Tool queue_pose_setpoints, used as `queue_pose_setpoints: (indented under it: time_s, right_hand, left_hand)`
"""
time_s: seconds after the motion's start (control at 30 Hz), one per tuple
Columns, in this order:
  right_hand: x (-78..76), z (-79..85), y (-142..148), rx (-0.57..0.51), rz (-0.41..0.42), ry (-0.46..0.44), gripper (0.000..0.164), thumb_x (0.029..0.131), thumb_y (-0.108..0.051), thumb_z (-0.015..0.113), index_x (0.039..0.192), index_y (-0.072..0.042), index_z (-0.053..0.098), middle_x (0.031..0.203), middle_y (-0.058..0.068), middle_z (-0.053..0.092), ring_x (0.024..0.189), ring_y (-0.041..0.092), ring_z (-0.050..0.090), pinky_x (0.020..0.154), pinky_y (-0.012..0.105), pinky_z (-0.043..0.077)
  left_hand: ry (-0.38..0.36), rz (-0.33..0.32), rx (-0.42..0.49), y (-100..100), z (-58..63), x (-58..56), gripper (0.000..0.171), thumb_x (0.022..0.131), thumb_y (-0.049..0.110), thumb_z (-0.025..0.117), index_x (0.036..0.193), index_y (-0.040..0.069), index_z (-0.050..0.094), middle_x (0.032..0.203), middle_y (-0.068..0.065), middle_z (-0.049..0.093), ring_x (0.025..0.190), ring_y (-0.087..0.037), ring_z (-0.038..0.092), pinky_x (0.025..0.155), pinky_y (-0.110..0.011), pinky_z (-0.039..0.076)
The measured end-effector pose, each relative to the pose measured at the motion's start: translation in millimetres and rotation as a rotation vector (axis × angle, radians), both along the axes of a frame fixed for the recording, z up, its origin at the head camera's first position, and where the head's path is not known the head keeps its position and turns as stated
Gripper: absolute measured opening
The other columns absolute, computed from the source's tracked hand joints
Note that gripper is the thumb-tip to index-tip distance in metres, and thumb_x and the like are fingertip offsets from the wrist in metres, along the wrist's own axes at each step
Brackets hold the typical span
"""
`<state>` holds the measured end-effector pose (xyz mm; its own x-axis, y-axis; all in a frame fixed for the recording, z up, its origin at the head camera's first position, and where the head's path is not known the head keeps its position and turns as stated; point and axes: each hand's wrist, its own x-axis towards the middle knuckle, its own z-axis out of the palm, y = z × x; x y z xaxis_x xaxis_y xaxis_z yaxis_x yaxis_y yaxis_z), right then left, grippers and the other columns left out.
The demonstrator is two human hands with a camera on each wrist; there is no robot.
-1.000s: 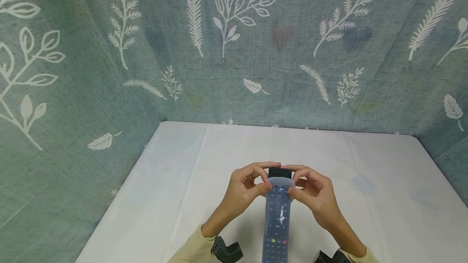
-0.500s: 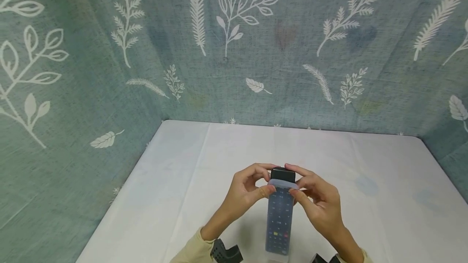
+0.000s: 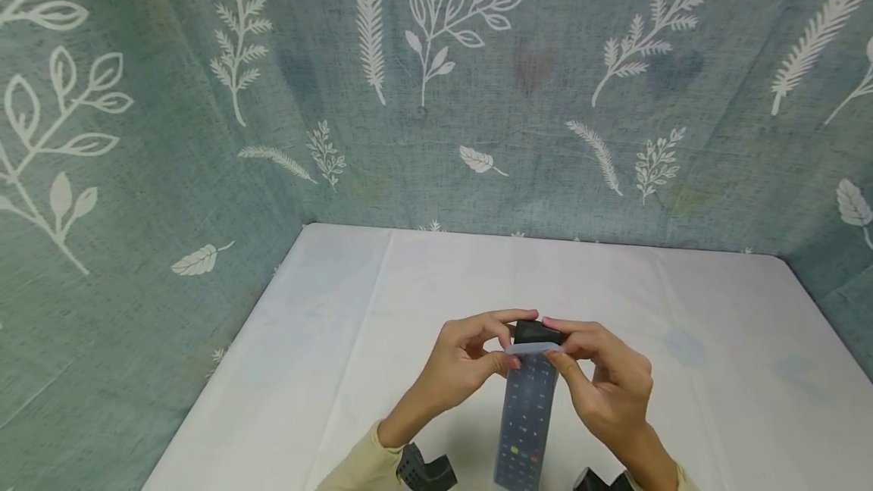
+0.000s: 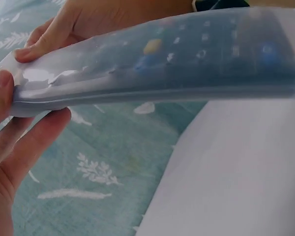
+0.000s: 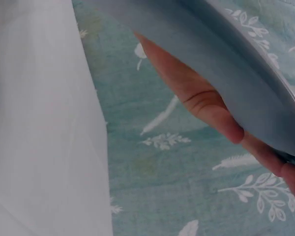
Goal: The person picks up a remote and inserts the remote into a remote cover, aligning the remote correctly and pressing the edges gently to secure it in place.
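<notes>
In the head view, a dark remote control (image 3: pixel 525 419) with small pale buttons, one yellow and one red, sits in a translucent sleeve-like cover (image 3: pixel 533 348). Its bare black end (image 3: pixel 537 332) sticks out past the cover's rim. My left hand (image 3: pixel 464 362) pinches the rim at the left, thumb in front, index finger reaching the black end. Across from it, my right hand (image 3: pixel 611 373) pinches the right side of the rim, its index fingertip also at that end. The left wrist view has the covered remote stretched across its top; the right wrist view shows its underside.
Beneath the hands lies a white-covered table (image 3: pixel 382 324). Green-blue curtains (image 3: pixel 409 157) with white leaf prints hang behind it and along its sides. Black wrist cameras (image 3: pixel 426 470) are strapped over pale yellow sleeves (image 3: pixel 361 464).
Both hands and the remote have shifted slightly right and down. The remote and its black end have tilted. My right hand has turned a little, and both hands still pinch the cover's rim.
</notes>
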<state>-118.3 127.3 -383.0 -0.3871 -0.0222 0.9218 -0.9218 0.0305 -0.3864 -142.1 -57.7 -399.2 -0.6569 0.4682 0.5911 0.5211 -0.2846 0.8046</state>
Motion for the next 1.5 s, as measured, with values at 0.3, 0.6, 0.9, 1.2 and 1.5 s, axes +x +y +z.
queue_pose_setpoints:
  time_s: [0.3, 0.6, 0.9, 1.2, 1.5]
  right_hand:
    - [-10.2, -1.5, -1.8, -0.061, 0.064, -0.044, 0.016, 0.081, 0.008, 0.069, 0.072, 0.013, 0.057, 0.085, 0.025, 0.066, 0.049, 0.012, 0.053, 0.040, 0.016, 0.041]
    - [-8.3, -3.5, 11.2, -0.028, 0.168, -0.374, 0.005, 0.086, 0.011, 0.060, 0.085, 0.009, 0.055, 0.113, 0.021, 0.063, 0.057, 0.014, 0.056, 0.042, 0.026, 0.046]
    - [-2.3, -2.9, 18.3, 0.008, 0.247, -0.571, 0.009, 0.088, 0.014, 0.054, 0.091, 0.005, 0.055, 0.113, 0.014, 0.060, 0.083, 0.018, 0.062, 0.048, 0.030, 0.050]
    - [-1.1, -4.7, 20.4, 0.072, 0.263, -0.611, 0.006, 0.089, 0.010, 0.057, 0.089, 0.005, 0.053, 0.096, 0.010, 0.057, 0.066, 0.020, 0.056, 0.053, 0.031, 0.053]
    - [4.9, -16.3, 27.6, 0.072, 0.250, -0.506, 0.021, 0.081, 0.020, 0.059, 0.089, 0.001, 0.055, 0.098, 0.011, 0.061, 0.076, 0.018, 0.061, 0.062, 0.027, 0.055]
  left_hand:
    - [0.046, 0.080, 0.030, 0.0, 11.6, 0.3, 0.022, 0.077, -0.020, 0.064, 0.081, -0.001, 0.055, 0.111, -0.032, 0.060, 0.091, -0.030, 0.067, 0.052, -0.037, 0.057]
    - [-0.121, 0.057, 0.062, -1.2, 11.0, 3.0, 0.021, 0.080, -0.009, 0.070, 0.096, -0.008, 0.056, 0.130, -0.025, 0.051, 0.107, -0.032, 0.061, 0.065, -0.044, 0.057]
    - [-0.075, 0.090, 0.098, 4.5, 11.1, 2.8, 0.019, 0.076, -0.015, 0.070, 0.085, -0.006, 0.056, 0.137, -0.023, 0.046, 0.104, -0.032, 0.062, 0.059, -0.043, 0.057]
    - [0.145, 0.200, 0.054, 7.2, 33.6, 7.8, 0.024, 0.072, -0.023, 0.066, 0.081, -0.004, 0.055, 0.105, -0.035, 0.060, 0.079, -0.035, 0.067, 0.047, -0.033, 0.056]
    - [0.270, 0.231, 0.059, 14.5, 41.4, 6.0, 0.030, 0.066, -0.027, 0.067, 0.079, -0.003, 0.055, 0.086, -0.032, 0.065, 0.050, -0.021, 0.064, 0.040, -0.025, 0.051]
